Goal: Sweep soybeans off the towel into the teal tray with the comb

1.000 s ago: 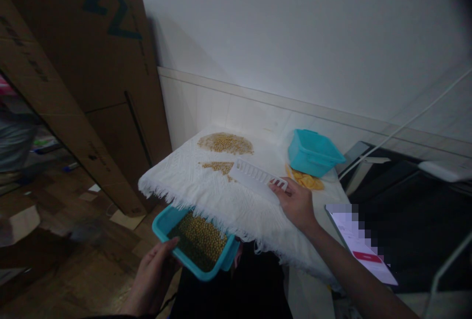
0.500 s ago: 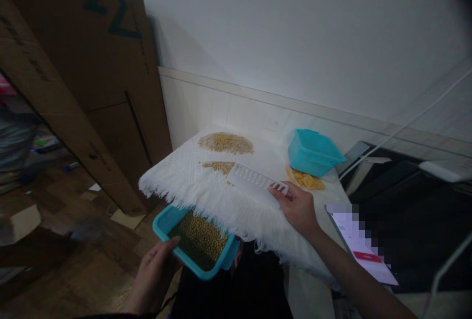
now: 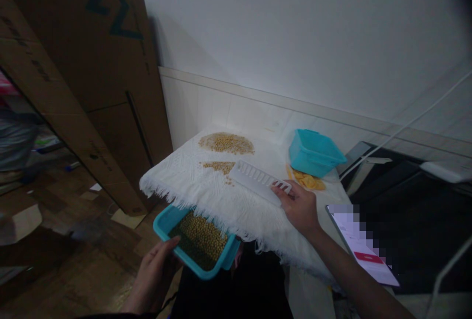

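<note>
My left hand (image 3: 159, 263) grips the near left rim of a turquoise plastic basin (image 3: 187, 263), thumb over the edge. The basin sits just under the table's fringed edge and holds yellow soybeans (image 3: 209, 236) and small dark green beans (image 3: 193, 249). In my right hand (image 3: 298, 206) is a white plastic piece with a row of slots (image 3: 254, 176), pinched at its right end and lying low over the cloth. Its far end touches or nearly touches a small pile of soybeans (image 3: 220, 166). Behind lies a larger soybean heap (image 3: 225, 143).
A white fringed cloth (image 3: 177, 171) covers the table. At its right rear, a second turquoise basin (image 3: 313, 154) rests partly on yellow cloth-like material (image 3: 307, 180). A lit screen (image 3: 363, 247) lies to the right. A tall cardboard box (image 3: 121, 73) stands left, against the wall.
My right hand and the slotted white piece have shifted slightly to the right, away from the small soybean pile. My left hand and the basin have stayed in place.
</note>
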`<action>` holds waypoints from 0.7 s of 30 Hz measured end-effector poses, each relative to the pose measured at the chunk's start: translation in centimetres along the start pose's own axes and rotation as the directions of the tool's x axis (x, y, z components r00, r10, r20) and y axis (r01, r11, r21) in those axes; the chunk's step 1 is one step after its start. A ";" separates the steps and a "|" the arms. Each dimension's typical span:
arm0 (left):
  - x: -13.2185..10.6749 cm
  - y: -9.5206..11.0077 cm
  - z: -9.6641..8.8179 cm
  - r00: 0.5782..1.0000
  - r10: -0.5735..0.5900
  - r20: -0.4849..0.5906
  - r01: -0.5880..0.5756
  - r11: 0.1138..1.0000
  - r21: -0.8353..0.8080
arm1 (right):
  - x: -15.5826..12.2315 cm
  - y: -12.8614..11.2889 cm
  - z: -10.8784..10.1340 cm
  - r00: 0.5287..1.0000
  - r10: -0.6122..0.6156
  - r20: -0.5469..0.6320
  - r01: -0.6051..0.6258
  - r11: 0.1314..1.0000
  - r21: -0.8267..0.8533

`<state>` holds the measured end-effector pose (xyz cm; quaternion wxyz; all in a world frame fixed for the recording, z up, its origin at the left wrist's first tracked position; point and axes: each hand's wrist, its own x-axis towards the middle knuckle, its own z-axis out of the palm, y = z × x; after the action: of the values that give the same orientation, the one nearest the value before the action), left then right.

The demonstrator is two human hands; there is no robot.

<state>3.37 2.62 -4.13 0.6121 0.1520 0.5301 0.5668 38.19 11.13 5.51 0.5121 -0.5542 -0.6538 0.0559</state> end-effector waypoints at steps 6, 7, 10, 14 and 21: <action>-0.3 0.1 0.1 1.000 0.012 0.000 -0.012 1.000 0.006 | 0.3 -0.1 0.0 1.000 -0.001 0.003 0.001 1.000 -0.006; -0.3 0.0 0.1 1.000 0.013 -0.004 -0.013 1.000 0.005 | 0.2 0.0 0.1 1.000 -0.001 0.016 0.001 1.000 -0.014; -0.3 0.0 0.1 1.000 0.011 0.007 -0.011 1.000 -0.005 | -0.2 0.2 0.3 0.999 -0.001 0.032 0.002 1.000 -0.030; -0.2 0.0 0.0 1.000 -0.004 0.024 0.004 1.000 0.003 | -0.5 0.3 0.4 1.000 0.002 0.008 -0.001 1.000 -0.022; 0.0 0.0 0.0 1.000 -0.001 -0.002 0.001 1.000 -0.001 | -0.5 0.2 0.3 0.999 0.002 0.034 -0.001 1.000 -0.023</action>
<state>3.33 2.58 -4.12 0.6117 0.1510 0.5307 0.5669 37.98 10.98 4.96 0.4945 -0.5595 -0.6626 0.0585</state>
